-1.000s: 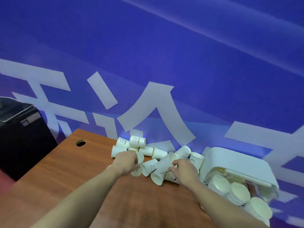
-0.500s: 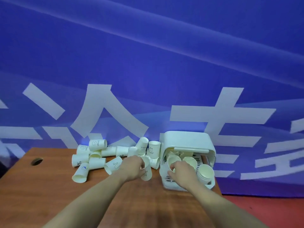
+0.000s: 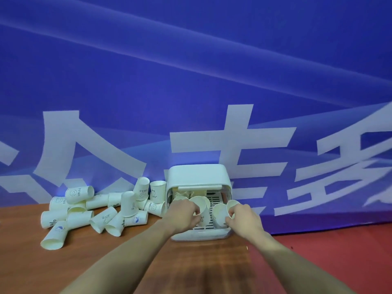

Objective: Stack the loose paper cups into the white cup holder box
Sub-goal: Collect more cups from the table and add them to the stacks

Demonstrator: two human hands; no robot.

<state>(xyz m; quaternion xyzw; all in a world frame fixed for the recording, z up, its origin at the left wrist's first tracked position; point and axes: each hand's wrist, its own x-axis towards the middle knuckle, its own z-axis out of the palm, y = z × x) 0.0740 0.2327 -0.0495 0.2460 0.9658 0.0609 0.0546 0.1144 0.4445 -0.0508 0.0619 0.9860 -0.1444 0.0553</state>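
Step in hand: loading. The left hand (image 3: pixel 182 211) grips one paper cup (image 3: pixel 202 205), the right hand (image 3: pixel 244 216) another (image 3: pixel 231 205), both over the white cup holder box (image 3: pixel 198 176) tray. Next: seat each cup; the loose cups (image 3: pixel 95 209) lie left of both grips

Before me, a blue backdrop (image 3: pixel 191 81) with large white characters and pale diagonal streaks rises behind the brown wooden table (image 3: pixel 42 262) I work at, red floor (image 3: pixel 339 247) showing at right.
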